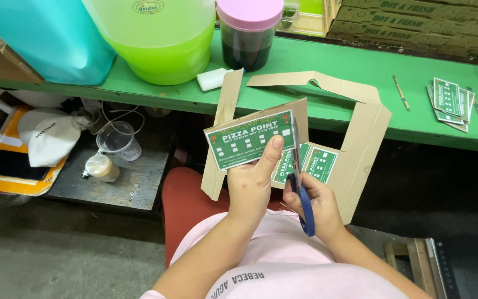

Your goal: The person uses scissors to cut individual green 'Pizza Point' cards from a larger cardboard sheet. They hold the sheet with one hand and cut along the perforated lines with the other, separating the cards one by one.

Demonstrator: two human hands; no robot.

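A green printed card on a cardboard sheet is pinched by the left hand, thumb on its face. Blue-handled scissors are gripped by the right hand at 3 o'clock, blades seemingly mid-cut. A crooked cut is risked if the sheet sags. Finished cards lie on the green counter at 2 o'clock.
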